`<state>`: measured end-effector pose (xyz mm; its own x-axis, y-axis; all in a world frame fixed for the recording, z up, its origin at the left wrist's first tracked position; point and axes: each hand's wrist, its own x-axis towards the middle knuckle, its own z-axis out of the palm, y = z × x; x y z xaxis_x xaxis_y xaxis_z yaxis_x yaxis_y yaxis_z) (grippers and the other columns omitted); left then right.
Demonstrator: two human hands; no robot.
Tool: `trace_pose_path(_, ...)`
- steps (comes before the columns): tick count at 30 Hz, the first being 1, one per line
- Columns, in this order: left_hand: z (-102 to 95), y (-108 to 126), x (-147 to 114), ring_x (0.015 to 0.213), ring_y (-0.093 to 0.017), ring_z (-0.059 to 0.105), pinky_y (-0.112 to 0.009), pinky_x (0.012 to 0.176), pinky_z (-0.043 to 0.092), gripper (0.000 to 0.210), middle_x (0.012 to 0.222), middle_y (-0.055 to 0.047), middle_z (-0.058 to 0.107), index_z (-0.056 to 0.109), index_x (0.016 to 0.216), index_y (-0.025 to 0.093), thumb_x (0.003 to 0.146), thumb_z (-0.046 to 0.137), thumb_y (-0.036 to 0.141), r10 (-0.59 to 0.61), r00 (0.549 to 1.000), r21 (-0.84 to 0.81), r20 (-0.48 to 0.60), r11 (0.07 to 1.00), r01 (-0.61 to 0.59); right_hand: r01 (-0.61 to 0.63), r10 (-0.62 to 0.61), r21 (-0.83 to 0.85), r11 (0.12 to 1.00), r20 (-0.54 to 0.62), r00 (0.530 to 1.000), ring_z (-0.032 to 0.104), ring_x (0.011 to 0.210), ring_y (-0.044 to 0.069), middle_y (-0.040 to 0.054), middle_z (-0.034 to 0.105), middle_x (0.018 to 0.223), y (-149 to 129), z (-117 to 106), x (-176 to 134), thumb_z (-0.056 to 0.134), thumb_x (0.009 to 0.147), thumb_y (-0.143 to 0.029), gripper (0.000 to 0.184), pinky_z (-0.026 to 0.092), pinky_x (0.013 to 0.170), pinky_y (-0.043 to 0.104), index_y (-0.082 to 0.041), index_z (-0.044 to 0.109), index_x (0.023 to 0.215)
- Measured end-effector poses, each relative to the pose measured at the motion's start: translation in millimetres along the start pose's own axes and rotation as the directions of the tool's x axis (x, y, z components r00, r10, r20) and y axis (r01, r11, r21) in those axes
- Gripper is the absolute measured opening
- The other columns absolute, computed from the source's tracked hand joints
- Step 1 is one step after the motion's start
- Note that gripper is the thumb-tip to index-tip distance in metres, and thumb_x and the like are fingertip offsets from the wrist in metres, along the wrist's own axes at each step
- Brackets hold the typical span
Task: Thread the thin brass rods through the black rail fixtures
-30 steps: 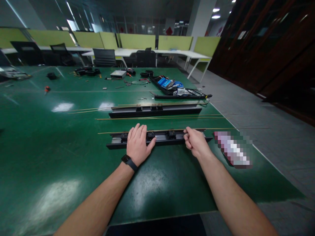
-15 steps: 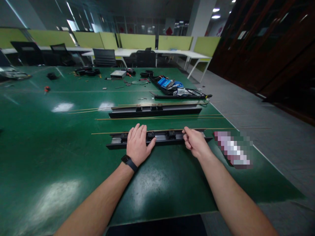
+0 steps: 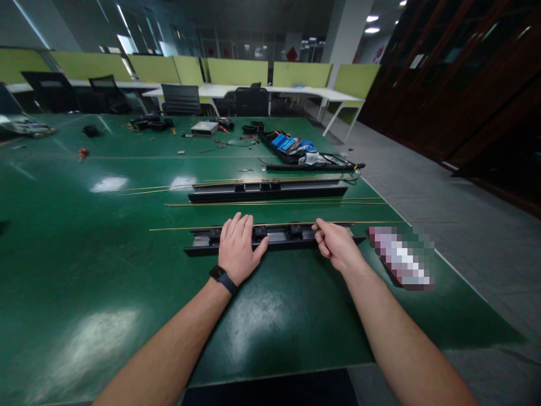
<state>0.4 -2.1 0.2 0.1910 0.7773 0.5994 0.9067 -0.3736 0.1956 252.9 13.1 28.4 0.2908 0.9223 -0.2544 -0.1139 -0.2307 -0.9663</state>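
The left hand [image 3: 239, 251], a dark watch [image 3: 217, 273] on its wrist, lies spread palm-down over the near black channel rail [image 3: 287, 245], gripping nothing that shows. To its right, the right hand [image 3: 336, 245] is curled, thumb and forefinger pinched on a thin brass rod [image 3: 169, 229]. Between the hands, dark blocks [image 3: 295, 230] sit in the rail; right of the right hand lies a pixelated object [image 3: 399, 256], impossible to identify. The rod runs along the rail's far edge, under the left fingers, and overhangs the green table [image 3: 135, 270] to the right. It could bow if pushed against resistance; the rail could skid if the left palm presses too lightly. Just beyond the hands, loose brass rods [image 3: 190, 204] could roll if knocked. Farther lie a second black channel rail [image 3: 304, 193] and a cluttered black case [image 3: 274, 151].
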Motion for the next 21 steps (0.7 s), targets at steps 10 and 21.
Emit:
trace_pose_path(10, 0.6, 0.0, 0.0, 0.146, -0.034, 0.045, -0.053, 0.124, 0.027, 0.060, 0.145, -0.018, 0.060, 0.053, 0.145, 0.012, 0.098, 0.053, 0.049, -0.008, 1.000, -0.016, 0.005, 1.000, 0.008, 0.016, -0.016, 0.009, 1.000, -0.005, 1.000, 0.033, 0.026, 0.004, -0.0048, 0.052, 0.049, 0.1, 1.4, -1.6, 0.063, 0.095, -0.036, 0.024, 0.015, 0.029, 0.017, -0.016, 0.060, 0.083)
trace_pose_path(21, 1.0, -0.3, -0.2, 0.146, -0.034, 0.044, -0.052, 0.124, 0.028, 0.060, 0.145, -0.018, 0.060, 0.053, 0.144, 0.011, 0.098, 0.053, 0.049, -0.002, 1.000, -0.014, 0.002, 1.000, 0.002, -0.002, 0.005, 0.067, 0.998, -0.042, 0.999, 0.032, 0.026, 0.005, -0.0060, 0.052, 0.049, 4.8, -0.6, 3.4, 0.064, 0.094, -0.039, 0.023, 0.017, 0.029, 0.017, -0.018, 0.058, 0.087)
